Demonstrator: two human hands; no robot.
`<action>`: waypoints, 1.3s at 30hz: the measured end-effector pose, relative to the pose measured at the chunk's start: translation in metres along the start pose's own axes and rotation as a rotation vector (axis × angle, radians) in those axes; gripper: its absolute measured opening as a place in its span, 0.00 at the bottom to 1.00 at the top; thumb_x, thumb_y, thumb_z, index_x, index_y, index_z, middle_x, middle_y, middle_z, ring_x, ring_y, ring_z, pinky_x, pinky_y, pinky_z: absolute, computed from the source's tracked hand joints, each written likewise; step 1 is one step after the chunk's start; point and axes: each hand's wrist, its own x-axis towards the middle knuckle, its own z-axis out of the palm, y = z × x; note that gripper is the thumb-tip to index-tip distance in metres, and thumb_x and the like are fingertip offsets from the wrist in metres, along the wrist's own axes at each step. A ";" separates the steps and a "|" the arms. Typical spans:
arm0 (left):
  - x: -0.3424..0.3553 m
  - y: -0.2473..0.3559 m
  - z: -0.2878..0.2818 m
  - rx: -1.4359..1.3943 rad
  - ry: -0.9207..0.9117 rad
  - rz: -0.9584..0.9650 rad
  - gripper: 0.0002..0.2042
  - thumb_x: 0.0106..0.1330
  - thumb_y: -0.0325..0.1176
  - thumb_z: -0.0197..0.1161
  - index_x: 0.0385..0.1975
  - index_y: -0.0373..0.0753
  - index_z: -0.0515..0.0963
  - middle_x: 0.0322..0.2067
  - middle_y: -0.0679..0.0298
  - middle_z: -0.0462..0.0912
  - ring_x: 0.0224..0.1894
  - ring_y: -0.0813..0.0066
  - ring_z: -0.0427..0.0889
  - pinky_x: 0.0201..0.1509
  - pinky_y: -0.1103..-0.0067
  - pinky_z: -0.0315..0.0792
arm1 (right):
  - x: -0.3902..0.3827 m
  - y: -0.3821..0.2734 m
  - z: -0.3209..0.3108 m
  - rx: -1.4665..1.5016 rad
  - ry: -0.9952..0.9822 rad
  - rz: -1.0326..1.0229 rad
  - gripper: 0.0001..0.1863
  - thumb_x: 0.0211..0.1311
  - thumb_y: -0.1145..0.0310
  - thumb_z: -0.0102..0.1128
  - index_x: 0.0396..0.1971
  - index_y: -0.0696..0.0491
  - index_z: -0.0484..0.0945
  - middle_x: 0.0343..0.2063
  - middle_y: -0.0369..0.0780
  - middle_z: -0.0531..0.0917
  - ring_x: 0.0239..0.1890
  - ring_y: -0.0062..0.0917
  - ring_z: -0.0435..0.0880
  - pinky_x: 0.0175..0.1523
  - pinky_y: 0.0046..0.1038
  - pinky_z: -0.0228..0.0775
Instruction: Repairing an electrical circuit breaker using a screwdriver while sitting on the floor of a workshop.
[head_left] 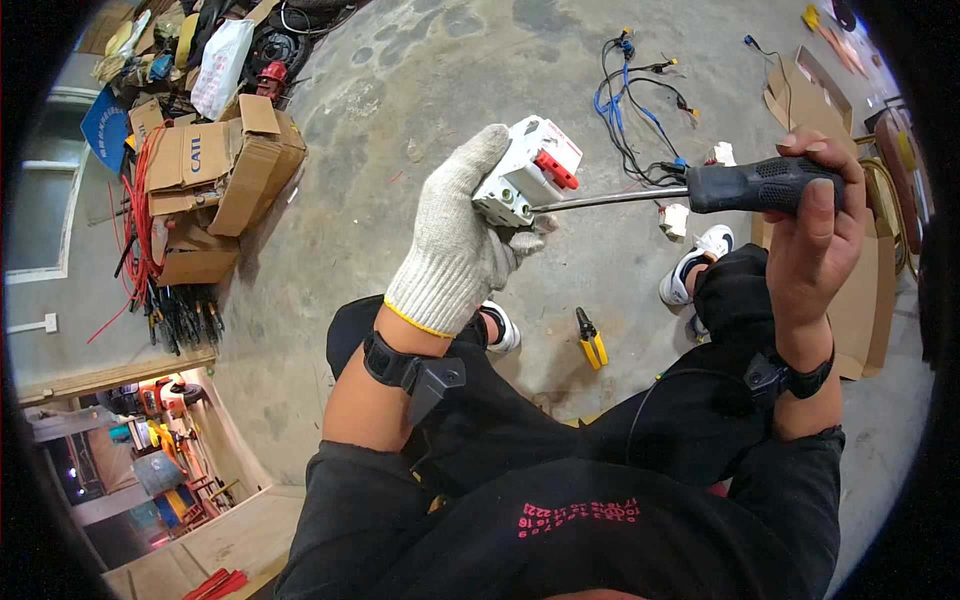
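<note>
My left hand [455, 215], in a white knit glove with a yellow hem, is closed around a white circuit breaker [518, 160] with a red toggle lever. The breaker is tilted, its end with round screw holes turned toward the right. My bare right hand [825, 205] grips the black handle of a screwdriver [745, 187]. Its long metal shaft runs left, and the tip meets the breaker's terminal end beside a screw hole; whether it sits in a screw I cannot tell.
Yellow-and-black pliers [591, 340] lie on the concrete floor between my feet. Small white parts [673, 221] and a tangle of blue and black cables [625, 105] lie ahead. Open cardboard boxes [225, 165] stand at left, another carton [868, 300] at right. Red wire coils [145, 215] hang at far left.
</note>
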 end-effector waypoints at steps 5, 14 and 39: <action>-0.002 0.003 -0.005 -0.017 -0.084 -0.038 0.21 0.68 0.45 0.54 0.48 0.31 0.71 0.30 0.49 0.80 0.19 0.65 0.80 0.14 0.77 0.76 | 0.001 0.000 0.001 -0.019 -0.010 0.001 0.19 0.68 0.57 0.54 0.49 0.56 0.69 0.47 0.44 0.75 0.38 0.18 0.76 0.36 0.16 0.71; -0.003 0.002 -0.003 0.020 -0.011 0.021 0.21 0.69 0.44 0.54 0.48 0.30 0.72 0.31 0.52 0.81 0.21 0.67 0.80 0.14 0.79 0.72 | 0.003 0.002 0.005 -0.086 -0.083 -0.115 0.22 0.65 0.58 0.56 0.51 0.57 0.69 0.47 0.46 0.77 0.49 0.29 0.76 0.56 0.29 0.68; -0.003 -0.001 -0.002 0.042 0.164 0.050 0.18 0.69 0.43 0.54 0.48 0.33 0.72 0.32 0.54 0.80 0.25 0.63 0.81 0.19 0.76 0.74 | 0.012 0.003 0.012 -0.166 -0.174 0.026 0.26 0.64 0.65 0.55 0.60 0.57 0.67 0.45 0.42 0.79 0.44 0.21 0.77 0.48 0.21 0.71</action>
